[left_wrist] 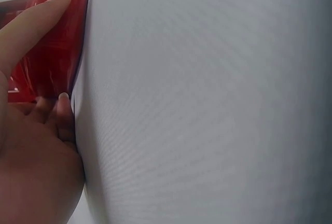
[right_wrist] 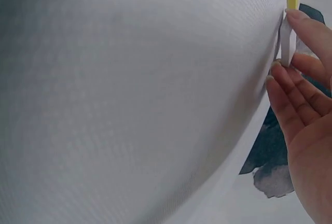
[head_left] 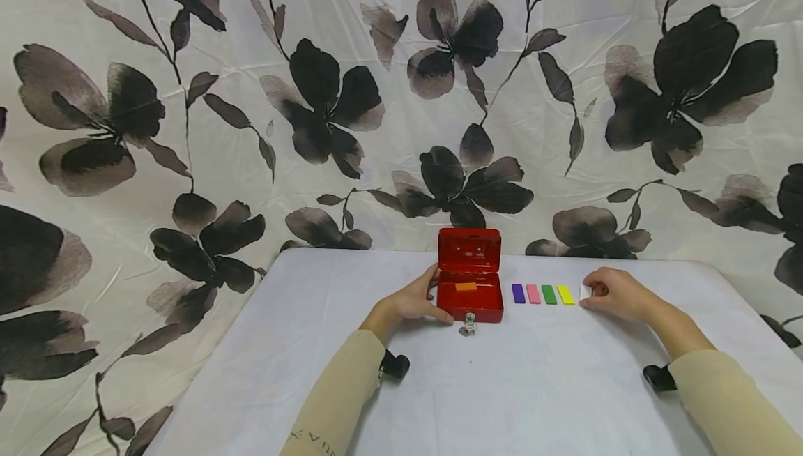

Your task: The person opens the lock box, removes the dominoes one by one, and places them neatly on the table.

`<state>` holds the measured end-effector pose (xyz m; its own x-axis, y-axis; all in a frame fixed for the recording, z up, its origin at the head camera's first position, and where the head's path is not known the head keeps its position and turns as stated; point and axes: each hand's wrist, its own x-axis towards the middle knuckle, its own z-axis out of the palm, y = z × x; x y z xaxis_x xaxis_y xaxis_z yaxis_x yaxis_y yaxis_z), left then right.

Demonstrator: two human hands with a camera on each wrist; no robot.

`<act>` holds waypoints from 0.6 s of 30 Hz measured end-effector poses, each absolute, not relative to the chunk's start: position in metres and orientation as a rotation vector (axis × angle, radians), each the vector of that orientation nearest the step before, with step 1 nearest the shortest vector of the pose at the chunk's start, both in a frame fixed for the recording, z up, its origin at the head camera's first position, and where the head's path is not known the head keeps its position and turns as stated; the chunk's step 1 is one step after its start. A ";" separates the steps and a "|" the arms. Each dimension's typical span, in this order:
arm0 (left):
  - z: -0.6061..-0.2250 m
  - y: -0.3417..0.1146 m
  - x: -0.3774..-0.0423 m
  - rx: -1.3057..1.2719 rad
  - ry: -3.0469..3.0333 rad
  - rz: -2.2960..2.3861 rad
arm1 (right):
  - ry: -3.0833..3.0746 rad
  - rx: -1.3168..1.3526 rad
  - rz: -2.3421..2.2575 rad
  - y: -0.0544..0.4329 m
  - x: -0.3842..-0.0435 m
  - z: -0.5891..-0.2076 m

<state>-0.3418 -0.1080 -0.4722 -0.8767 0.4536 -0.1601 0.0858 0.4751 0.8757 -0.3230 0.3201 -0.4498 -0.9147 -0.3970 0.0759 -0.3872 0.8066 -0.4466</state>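
Note:
A red cash box (head_left: 470, 315) stands with its lid raised, an orange block (head_left: 465, 287) lying inside it. My left hand (head_left: 410, 300) holds the box at its left side, thumb along the front and fingers by the side wall. In the left wrist view the thumb (left_wrist: 39, 24) lies across the red front. My right hand (head_left: 621, 293) pinches a white block (right_wrist: 287, 42) between thumb and fingers, low at the tabletop. The white block is at the right end of a row, beside a yellow block (head_left: 566, 295).
Left of the yellow block lie a green block (head_left: 549, 295), a pink block (head_left: 533, 294) and a purple block (head_left: 518, 293), between box and right hand. A metal latch (head_left: 469, 323) hangs on the box front. A floral cloth (head_left: 389, 121) backs the white table (head_left: 502, 393).

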 end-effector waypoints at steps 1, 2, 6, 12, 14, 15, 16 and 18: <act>-0.472 -0.108 -0.342 0.453 2.353 1.368 | 2.964 -0.645 -0.727 0.320 -0.323 -0.450; -0.472 -0.108 -0.342 0.453 2.351 1.368 | 2.961 -0.648 -0.727 0.320 -0.323 -0.450; -0.471 -0.108 -0.342 0.454 2.350 1.364 | 2.950 -0.645 -0.720 0.320 -0.323 -0.450; -0.470 -0.108 -0.341 0.447 2.367 1.357 | 2.917 -0.649 -0.741 0.320 -0.321 -0.446; -0.469 -0.108 -0.340 0.444 2.370 1.356 | 2.903 -0.641 -0.751 0.320 -0.321 -0.445; -0.469 -0.108 -0.340 0.445 2.369 1.356 | 2.898 -0.637 -0.754 0.320 -0.321 -0.445; -0.470 -0.108 -0.340 0.444 2.369 1.355 | 2.891 -0.634 -0.755 0.320 -0.320 -0.445; -0.470 -0.108 -0.339 0.444 2.365 1.355 | 2.875 -0.620 -0.756 0.320 -0.320 -0.445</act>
<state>-0.3394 -0.1081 -0.4700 -0.8789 0.4473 -0.1657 0.0835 0.4862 0.8698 -0.3202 0.3198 -0.4446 -0.9113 -0.4117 0.0029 -0.3598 0.7931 -0.4915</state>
